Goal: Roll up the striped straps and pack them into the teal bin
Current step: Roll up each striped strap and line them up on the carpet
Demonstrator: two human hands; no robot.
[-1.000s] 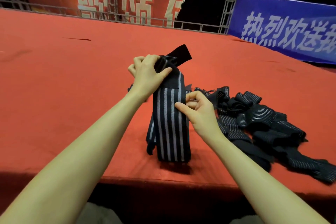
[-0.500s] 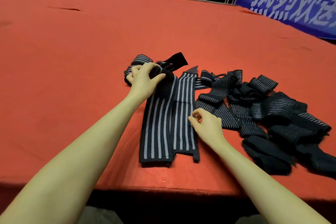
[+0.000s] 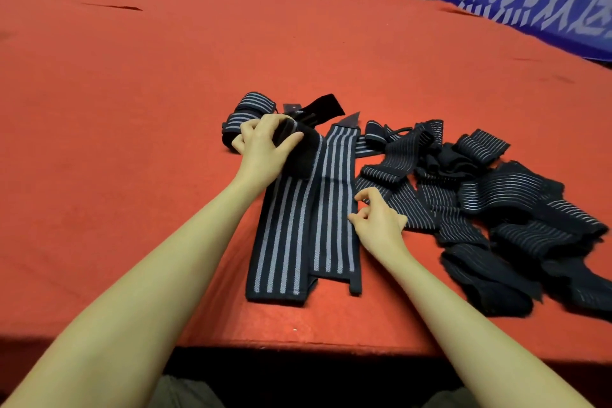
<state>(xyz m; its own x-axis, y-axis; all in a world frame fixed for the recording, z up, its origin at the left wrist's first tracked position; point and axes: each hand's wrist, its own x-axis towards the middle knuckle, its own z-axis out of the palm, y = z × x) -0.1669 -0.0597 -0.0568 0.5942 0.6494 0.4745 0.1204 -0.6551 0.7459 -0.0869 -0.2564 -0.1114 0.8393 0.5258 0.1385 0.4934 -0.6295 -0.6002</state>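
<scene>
Red-covered desk (image 3: 132, 142) — left hand (image 3: 261, 146) grips the dark rolled end of a striped strap (image 3: 298, 228) lying flat; right hand (image 3: 377, 225) curled at its edge, maybe pinching — hard to tell. Loose straps (image 3: 480, 195) piled right.

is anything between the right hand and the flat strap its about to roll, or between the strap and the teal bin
Nothing visible lies between the right hand and the flat striped strap; its fingertips sit at the strap's right edge. The left hand grips the strap's far end. The teal bin is not in view, so that path cannot be judged.
</scene>
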